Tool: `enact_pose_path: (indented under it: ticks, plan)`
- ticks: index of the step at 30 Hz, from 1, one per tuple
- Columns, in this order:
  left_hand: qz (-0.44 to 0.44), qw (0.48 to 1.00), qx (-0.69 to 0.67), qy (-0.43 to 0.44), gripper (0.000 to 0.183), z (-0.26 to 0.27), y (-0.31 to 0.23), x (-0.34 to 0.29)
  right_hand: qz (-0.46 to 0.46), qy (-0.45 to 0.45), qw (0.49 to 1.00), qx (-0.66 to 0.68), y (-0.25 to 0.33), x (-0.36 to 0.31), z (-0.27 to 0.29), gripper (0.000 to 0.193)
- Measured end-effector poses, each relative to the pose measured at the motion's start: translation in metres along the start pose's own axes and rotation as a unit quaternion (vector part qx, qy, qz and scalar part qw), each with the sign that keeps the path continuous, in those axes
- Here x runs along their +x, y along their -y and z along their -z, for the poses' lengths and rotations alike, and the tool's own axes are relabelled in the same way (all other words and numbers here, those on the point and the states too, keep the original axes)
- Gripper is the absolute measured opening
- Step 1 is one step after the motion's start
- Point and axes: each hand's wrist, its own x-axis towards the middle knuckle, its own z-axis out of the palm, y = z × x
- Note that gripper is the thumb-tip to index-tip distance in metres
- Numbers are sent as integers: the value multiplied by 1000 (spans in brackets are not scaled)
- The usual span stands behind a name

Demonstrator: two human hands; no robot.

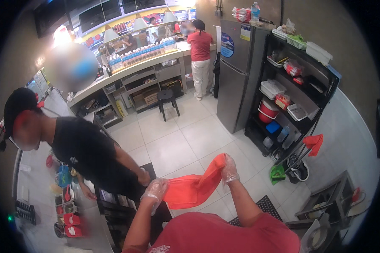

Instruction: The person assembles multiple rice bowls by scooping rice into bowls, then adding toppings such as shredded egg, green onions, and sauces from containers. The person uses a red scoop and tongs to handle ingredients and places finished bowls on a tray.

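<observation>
An orange-red cloth [190, 189] hangs stretched between my two hands in front of my body. My left hand [155, 190], in a clear plastic glove, grips the cloth's left end. The right end, raised higher, is pinched in my right hand [229, 169], which wears the same kind of glove. The cloth sags in the middle, and its upper right part is bunched. Both hands have closed fingers, partly blurred by the loose plastic.
A person in a black shirt [88, 147] stands close on my left at a counter with food containers. A grey fridge [234, 71], black shelf rack [302, 97], green dustpan [277, 173] and black stool [167, 97] stand around. Another person in red [199, 46] is at the far counter.
</observation>
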Motion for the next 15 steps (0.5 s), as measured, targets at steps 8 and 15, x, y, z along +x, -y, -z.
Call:
enact_pose_path:
  ticks: [8,15]
  plan:
    - [-84,938,-266,-205,26,-14,19,15,-32,293,949,110,-6,26,51,18]
    - [-146,980,-132,19,25,30,-114,8,249,354,893,-125,92,-16,-27,40]
